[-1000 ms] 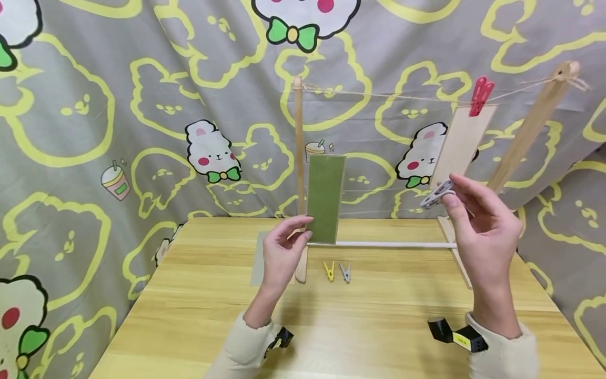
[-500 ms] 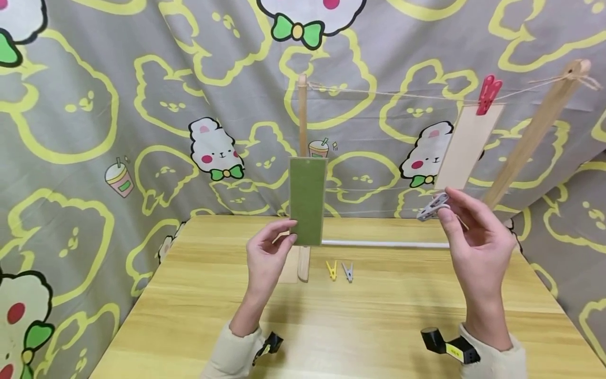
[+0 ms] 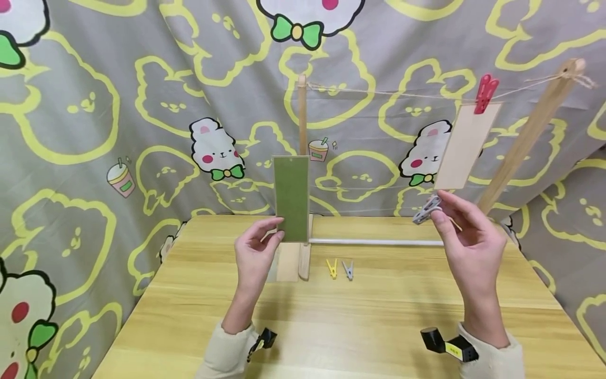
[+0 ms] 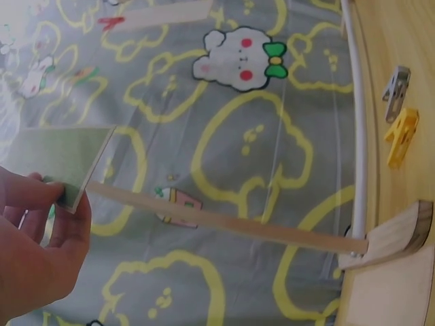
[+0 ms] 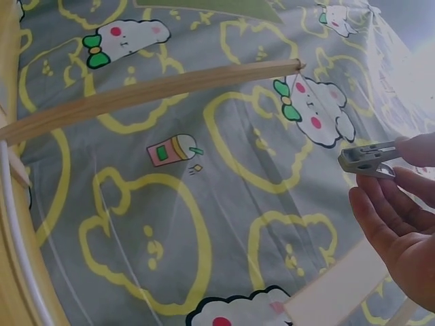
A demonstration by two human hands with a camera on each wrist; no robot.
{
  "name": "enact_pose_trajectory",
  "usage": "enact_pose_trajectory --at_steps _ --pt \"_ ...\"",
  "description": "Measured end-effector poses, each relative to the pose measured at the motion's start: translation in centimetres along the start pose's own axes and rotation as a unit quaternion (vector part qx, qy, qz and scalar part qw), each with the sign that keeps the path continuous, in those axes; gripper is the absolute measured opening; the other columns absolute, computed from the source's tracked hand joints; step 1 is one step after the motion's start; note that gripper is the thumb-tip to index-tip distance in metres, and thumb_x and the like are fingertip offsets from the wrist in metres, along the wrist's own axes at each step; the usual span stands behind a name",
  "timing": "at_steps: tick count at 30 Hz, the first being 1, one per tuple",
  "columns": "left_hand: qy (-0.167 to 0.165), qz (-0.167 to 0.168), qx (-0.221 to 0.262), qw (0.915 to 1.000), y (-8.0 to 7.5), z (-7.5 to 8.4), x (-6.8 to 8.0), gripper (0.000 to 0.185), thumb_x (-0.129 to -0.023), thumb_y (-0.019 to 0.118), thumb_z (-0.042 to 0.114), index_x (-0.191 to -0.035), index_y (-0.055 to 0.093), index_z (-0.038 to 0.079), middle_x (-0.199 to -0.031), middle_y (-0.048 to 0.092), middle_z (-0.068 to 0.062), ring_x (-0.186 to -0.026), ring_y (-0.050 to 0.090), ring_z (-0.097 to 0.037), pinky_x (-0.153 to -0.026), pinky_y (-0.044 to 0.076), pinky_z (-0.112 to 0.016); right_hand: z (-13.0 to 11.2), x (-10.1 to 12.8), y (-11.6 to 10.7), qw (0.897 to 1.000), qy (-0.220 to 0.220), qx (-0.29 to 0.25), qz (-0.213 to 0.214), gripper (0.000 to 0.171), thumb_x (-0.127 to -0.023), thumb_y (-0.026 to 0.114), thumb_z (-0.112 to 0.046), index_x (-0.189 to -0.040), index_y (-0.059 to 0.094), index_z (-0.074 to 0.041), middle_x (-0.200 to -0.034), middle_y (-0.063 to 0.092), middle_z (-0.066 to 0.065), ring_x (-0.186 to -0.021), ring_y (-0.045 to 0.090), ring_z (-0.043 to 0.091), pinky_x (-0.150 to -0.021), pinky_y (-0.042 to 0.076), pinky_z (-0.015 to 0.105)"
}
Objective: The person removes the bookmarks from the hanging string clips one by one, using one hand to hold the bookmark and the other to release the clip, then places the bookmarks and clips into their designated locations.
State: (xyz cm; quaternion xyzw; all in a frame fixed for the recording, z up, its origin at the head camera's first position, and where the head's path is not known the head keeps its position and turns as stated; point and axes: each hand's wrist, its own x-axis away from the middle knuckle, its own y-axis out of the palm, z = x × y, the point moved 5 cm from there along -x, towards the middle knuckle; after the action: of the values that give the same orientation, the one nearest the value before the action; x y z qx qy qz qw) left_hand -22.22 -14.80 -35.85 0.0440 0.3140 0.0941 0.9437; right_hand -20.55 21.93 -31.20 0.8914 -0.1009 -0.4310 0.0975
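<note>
Green card (image 3: 292, 197) held upright, long axis vertical, pinched at its lower corner by left hand (image 3: 255, 258) above the tabletop (image 3: 199, 295), well below the string (image 3: 393, 95); to the right, right hand (image 3: 471, 247) fingers clamp a grey clothespin (image 3: 426, 210).

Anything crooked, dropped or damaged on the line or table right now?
Only the cream card: pegged by a red clothespin, it hangs tilted, not straight down. Two loose clothespins lie on the table. No damage shows.
</note>
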Motion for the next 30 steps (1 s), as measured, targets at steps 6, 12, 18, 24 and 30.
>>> enact_pose_trajectory --at_steps 6,12,18,24,30 --pt "0.000 0.016 0.001 0.9999 -1.0 0.2 -0.8 0.027 -0.083 0.067 -0.024 -0.109 0.069 -0.016 -0.106 0.075 -0.002 -0.098 0.067 -0.013 -0.085 0.059 -0.027 0.4 -0.2 0.1 1.000 0.005 0.010 -0.003 0.034 -0.087 0.065 0.021 -0.121 0.061 0.023 -0.110 0.071 0.019 -0.099 0.070 0.021 -0.088 0.057 0.022" --pt "-0.004 0.026 -0.003 0.9997 -1.9 0.1 -1.2 0.027 -0.082 0.067 -0.025 -0.108 0.068 -0.018 -0.103 0.075 -0.001 -0.095 0.067 -0.012 -0.084 0.059 -0.026 1.1 0.0 0.1 1.000 0.022 -0.010 -0.006 0.033 -0.087 0.064 0.022 -0.121 0.060 0.024 -0.111 0.072 0.020 -0.099 0.071 0.021 -0.088 0.057 0.022" --pt "-0.005 0.031 -0.007 0.9995 -2.9 -0.3 -1.5 0.027 -0.082 0.067 -0.025 -0.108 0.068 -0.018 -0.103 0.075 -0.001 -0.095 0.066 -0.012 -0.084 0.059 -0.025 1.8 0.3 0.0 0.999 0.036 -0.016 -0.011 0.034 -0.087 0.064 0.022 -0.121 0.060 0.024 -0.112 0.071 0.020 -0.101 0.071 0.021 -0.087 0.057 0.022" --pt "-0.006 0.047 -0.012 0.9988 -4.3 -0.8 -2.0 0.027 -0.082 0.068 -0.024 -0.108 0.069 -0.017 -0.104 0.075 -0.004 -0.095 0.066 -0.014 -0.084 0.058 -0.025 2.3 0.4 0.0 0.999 0.045 -0.002 -0.011 0.032 -0.088 0.065 0.020 -0.120 0.061 0.023 -0.110 0.072 0.019 -0.099 0.071 0.020 -0.087 0.057 0.021" --pt "-0.010 0.059 -0.019 0.9980 -5.3 -1.2 -2.2 0.028 -0.082 0.068 -0.025 -0.109 0.068 -0.017 -0.103 0.075 -0.003 -0.095 0.066 -0.014 -0.086 0.058 -0.026 2.7 0.5 0.2 0.998 0.053 0.021 -0.022 0.032 -0.089 0.065 0.019 -0.121 0.063 0.020 -0.111 0.073 0.017 -0.098 0.071 0.018 -0.087 0.056 0.020"
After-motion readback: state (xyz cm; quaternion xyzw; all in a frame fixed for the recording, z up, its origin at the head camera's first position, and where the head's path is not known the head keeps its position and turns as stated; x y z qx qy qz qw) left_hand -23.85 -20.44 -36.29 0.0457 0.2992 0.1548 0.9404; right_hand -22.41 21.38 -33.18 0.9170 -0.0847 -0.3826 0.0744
